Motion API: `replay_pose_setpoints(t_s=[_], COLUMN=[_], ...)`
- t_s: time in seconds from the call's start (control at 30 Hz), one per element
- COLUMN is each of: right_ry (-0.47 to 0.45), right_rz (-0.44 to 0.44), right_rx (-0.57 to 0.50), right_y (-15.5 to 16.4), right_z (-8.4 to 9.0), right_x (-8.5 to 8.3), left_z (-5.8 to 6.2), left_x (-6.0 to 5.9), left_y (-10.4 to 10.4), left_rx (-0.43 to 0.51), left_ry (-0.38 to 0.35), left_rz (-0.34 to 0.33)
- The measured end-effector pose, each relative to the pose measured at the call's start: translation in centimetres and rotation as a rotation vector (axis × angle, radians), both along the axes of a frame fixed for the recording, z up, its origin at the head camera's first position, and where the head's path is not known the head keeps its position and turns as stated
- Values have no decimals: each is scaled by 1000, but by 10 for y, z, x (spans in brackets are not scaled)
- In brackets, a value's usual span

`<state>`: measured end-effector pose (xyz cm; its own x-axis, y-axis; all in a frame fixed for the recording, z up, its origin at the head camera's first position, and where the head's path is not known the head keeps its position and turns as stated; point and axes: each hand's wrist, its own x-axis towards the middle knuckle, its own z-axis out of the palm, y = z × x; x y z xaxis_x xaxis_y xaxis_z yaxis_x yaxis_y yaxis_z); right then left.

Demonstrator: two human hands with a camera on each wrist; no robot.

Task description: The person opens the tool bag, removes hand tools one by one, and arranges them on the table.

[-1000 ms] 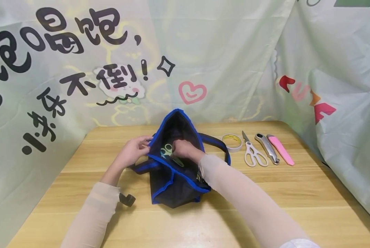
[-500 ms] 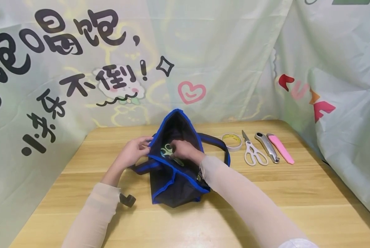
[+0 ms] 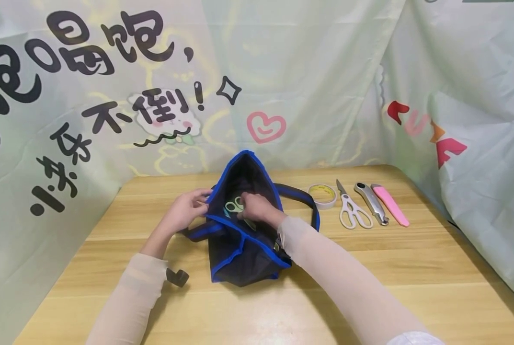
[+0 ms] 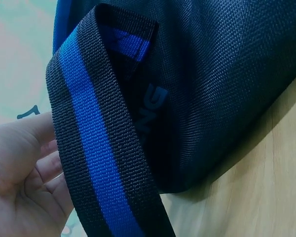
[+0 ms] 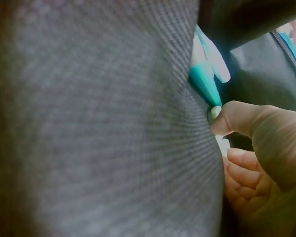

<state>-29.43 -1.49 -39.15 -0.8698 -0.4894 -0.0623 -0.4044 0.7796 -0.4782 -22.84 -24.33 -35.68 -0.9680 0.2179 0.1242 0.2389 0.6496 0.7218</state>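
A black bag [image 3: 248,263] with blue edging stands with its mouth open on the table. At its left rim my left hand [image 3: 185,208] grips the edge. In the left wrist view, a black-and-blue strap [image 4: 96,133] hides the fingertips of my left hand [image 4: 27,173]. My right hand [image 3: 258,207] reaches inside the bag and pinches pale green scissors [image 3: 237,209] near their handle loops. In the right wrist view, dark fabric [image 5: 128,128] covers much of the scene. A turquoise-and-white thing [image 5: 205,86] lies just beyond the thumb of my right hand [image 5: 271,143].
Right of the bag lie a tape roll [image 3: 327,205], white-handled scissors [image 3: 350,209], a silver cutter-like tool [image 3: 372,203] and a pink utility knife [image 3: 390,206]. A bag strap [image 3: 297,193] loops towards the tape. Printed cloth [image 3: 317,86] hangs behind the wooden table [image 3: 412,263].
Inside the bag, my right hand has shifted slightly, and the green scissors' loops have moved a little up and right with it. My left hand stays at the rim.
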Motion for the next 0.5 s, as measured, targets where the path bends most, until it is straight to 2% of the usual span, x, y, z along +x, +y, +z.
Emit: replay_pose_setpoints(t_s=[0.5], right_ry=[-42], right_rz=[14], right_rx=[-21], right_y=[2], right_z=[3], right_x=[-6], left_z=[3], left_x=[1], left_y=[-2], left_rx=[9], left_ry=[-9], left_rz=[-16])
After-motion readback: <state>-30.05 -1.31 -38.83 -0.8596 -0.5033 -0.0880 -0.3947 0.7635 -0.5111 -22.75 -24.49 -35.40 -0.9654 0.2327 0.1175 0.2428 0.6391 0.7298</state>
